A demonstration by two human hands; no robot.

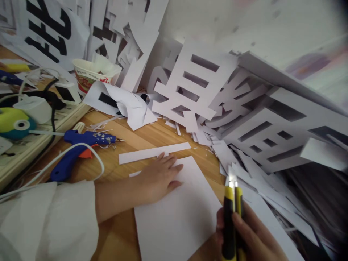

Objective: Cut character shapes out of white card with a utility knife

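Note:
My left hand (160, 177) lies flat with its fingers stretched out across the upper part of a white board (179, 217) on the wooden table. Just beyond the fingertips is a narrow white strip (152, 152), close to or touching them. In my right hand (252, 232) is a yellow and black utility knife (231, 221), held upright at the board's right edge with its metal tip pointing away from me. The lower part of that hand runs out of the frame.
A blue hot glue gun (81, 145) with a white cord lies at left, near a power strip (40, 145). Behind stand a paper bowl (92, 74), a curled white sheet (125, 103) and cut-out white characters (190, 79). White offcuts (250, 174) pile up at right.

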